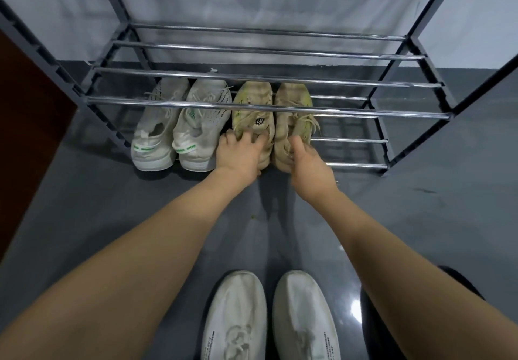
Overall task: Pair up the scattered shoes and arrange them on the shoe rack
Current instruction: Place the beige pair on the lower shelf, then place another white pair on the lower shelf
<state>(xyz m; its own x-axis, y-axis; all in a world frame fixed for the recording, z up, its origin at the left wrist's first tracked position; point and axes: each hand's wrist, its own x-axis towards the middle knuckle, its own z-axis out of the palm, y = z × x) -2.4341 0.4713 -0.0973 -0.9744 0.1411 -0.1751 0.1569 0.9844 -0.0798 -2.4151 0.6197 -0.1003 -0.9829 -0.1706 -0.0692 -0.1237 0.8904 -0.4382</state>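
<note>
Two beige shoes point(270, 118) sit on the shoe rack's point(269, 107) bottom shelf, toes pointing to the wall, lengthwise front to back, just right of the white pair point(179, 124). The left hand point(238, 153) clasps the left shoe's heel; the right hand point(305, 165) grips the right one's.

light: you get dim, cool, even indoor light | glare: bright streaks on the chrome rack bars point(269, 107), a white reflection on the glossy floor point(353, 308) | shadows: soft, under your forearms | distortion: rack bends at the edges | focus: slightly soft overall
</note>
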